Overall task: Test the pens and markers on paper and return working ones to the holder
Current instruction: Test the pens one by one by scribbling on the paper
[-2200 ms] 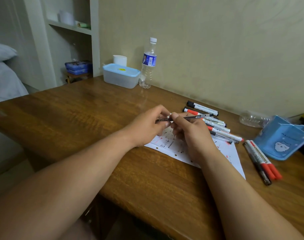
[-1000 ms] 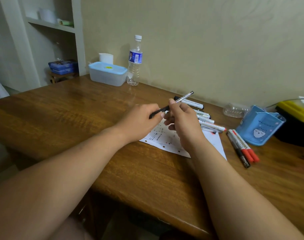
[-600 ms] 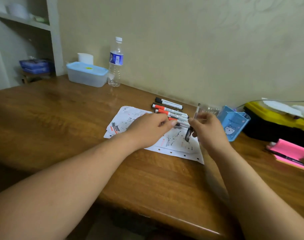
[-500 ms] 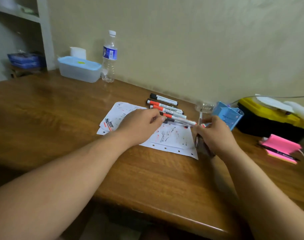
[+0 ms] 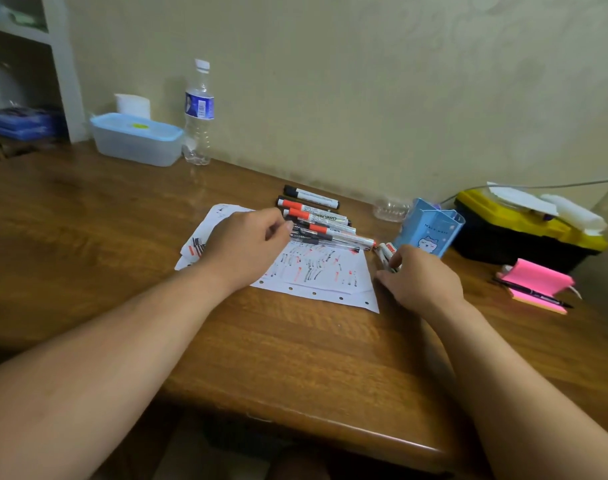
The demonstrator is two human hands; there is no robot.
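Bare brown wooden bench [image 5: 295, 358] runs from its rounded near edge up to the paper and wide to the left. Overlapping white punched sheets [image 5: 330, 278], at least two, carry red and black scribbles. The left hand [image 5: 247, 245] rests on them, its curled fingers meeting the left ends of a row of pens and markers [image 5: 326, 230], about six, along the paper's far edge. Whether it pinches one, I cannot tell. The right hand [image 5: 422, 282] lies palm-down over two red-and-white markers [image 5: 385, 251] just right of the paper; its grip cannot be told. One blue cat-print holder [image 5: 430, 233] stands just beyond. Far right sit one pink sticky-note pad [image 5: 537, 282] and one yellow-and-black box [image 5: 524, 233]. Far left, at the wall, are one clear water bottle [image 5: 198, 112] and one blue-lidded tub [image 5: 136, 138].
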